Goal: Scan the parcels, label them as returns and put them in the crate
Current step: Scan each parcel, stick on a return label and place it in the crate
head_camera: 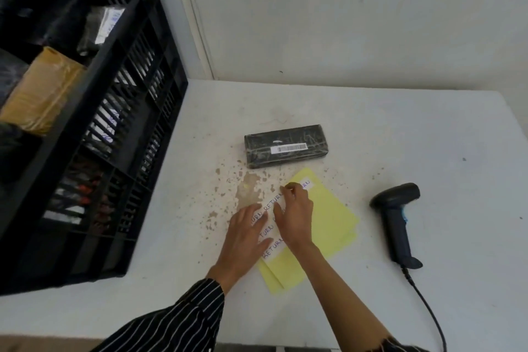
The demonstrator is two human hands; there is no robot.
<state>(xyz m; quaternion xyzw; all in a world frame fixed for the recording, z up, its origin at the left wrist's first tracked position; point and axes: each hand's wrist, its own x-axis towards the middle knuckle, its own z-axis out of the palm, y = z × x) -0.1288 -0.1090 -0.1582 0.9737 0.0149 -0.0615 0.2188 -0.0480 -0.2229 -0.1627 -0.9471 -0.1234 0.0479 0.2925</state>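
Note:
A black wrapped parcel (285,146) with a white barcode strip lies on the white table (414,128). Just in front of it lies a yellow sheet (328,217) carrying white RETURN labels (270,206). My left hand (245,234) presses flat on the sheet's left side with straight fingers. My right hand (295,214) pinches the top edge of one RETURN label between thumb and fingertips. A black slatted crate (120,123) stands at the left with several parcels inside, among them a brown taped one (43,91).
A black handheld barcode scanner (397,220) lies on the table to the right, its cable running off the front edge. The tabletop around the sheet's far-left corner is chipped and stained. A white wall rises behind the table.

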